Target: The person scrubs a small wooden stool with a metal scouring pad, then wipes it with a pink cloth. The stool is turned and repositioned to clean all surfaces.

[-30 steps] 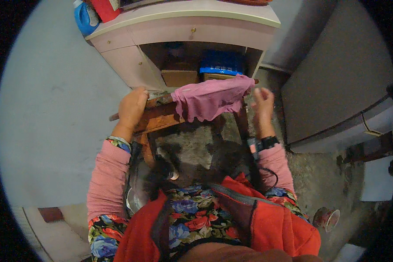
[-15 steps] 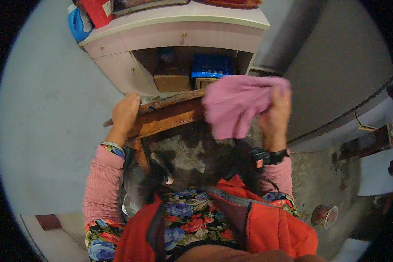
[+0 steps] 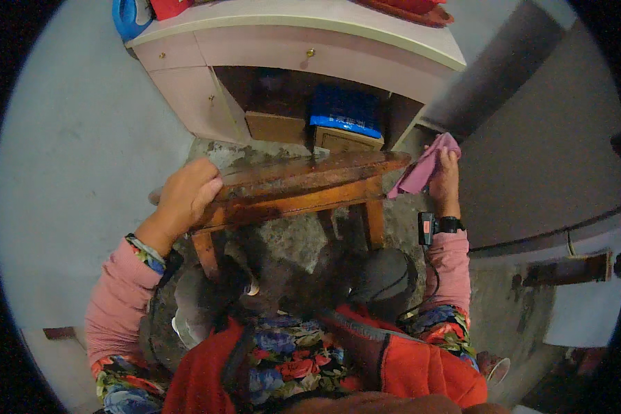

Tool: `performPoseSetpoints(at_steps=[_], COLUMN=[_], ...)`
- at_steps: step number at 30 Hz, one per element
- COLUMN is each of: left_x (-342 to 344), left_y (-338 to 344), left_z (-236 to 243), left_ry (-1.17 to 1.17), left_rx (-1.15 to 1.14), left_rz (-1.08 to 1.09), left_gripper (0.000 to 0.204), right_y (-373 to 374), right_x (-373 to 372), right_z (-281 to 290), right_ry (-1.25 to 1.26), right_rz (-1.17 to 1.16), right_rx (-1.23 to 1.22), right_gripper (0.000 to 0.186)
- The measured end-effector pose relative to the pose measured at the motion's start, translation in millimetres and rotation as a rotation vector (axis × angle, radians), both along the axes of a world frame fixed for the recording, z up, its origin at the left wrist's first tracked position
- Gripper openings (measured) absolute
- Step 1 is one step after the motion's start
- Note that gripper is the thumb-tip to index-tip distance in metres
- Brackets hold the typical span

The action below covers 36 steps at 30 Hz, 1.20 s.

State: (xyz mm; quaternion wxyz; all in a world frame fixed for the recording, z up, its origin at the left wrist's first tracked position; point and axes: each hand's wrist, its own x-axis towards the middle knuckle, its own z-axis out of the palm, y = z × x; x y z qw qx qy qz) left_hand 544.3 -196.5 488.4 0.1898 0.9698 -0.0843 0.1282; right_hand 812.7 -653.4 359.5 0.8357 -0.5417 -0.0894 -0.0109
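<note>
A brown wooden stool (image 3: 297, 178) with a worn, dark top and lighter legs stands in front of me, its top seen at a shallow angle. My left hand (image 3: 186, 196) is closed round the left end of the top. Just past the stool's right end, my right hand (image 3: 446, 185) grips a pink cloth (image 3: 421, 172), which hangs down beside the stool's edge. Part of the right hand's fingers is hidden behind the cloth. A dark wristband with a small box sits on my right wrist.
Ahead is a pale pink desk (image 3: 255, 48) with drawers. Under it are a cardboard box (image 3: 276, 127) and a blue package (image 3: 345, 110) on another box. A blue jug (image 3: 132, 21) stands on its left end. A grey curved surface (image 3: 531, 138) rises at right; a tub (image 3: 495, 367) is on the floor.
The cloth has moved right, off the stool's right end, and hangs narrower. The stool's top has tipped so that more of its upper face shows. My left hand still grips its left end.
</note>
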Motion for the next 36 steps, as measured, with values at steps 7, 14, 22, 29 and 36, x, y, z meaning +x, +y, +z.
performPoseSetpoints(at_steps=[7, 14, 22, 29, 36], left_x=[-29, -50, -40, -27, -36], left_y=[-2, 17, 15, 7, 7], left_z=[8, 0, -3, 8, -2], left_ry=[0.012, -0.061, -0.052, -0.063, -0.053], left_rx=[0.042, -0.040, -0.030, -0.058, -0.018], left_rz=[-0.118, -0.108, -0.074, -0.092, -0.006], left_gripper=[0.042, 0.050, 0.052, 0.043, 0.031], right_y=[8, 31, 61, 100, 206], right_x=[25, -3, -46, -110, -204], right_z=[-21, 16, 86, 140, 143], right_ry=[0.106, 0.088, 0.142, -0.397, -1.160], right_rz=[0.417, 0.454, 0.665, 0.679, 0.346], right_rx=[-0.459, -0.548, -0.835, -0.937, -0.898], right_gripper=[0.043, 0.037, 0.041, 0.030, 0.028])
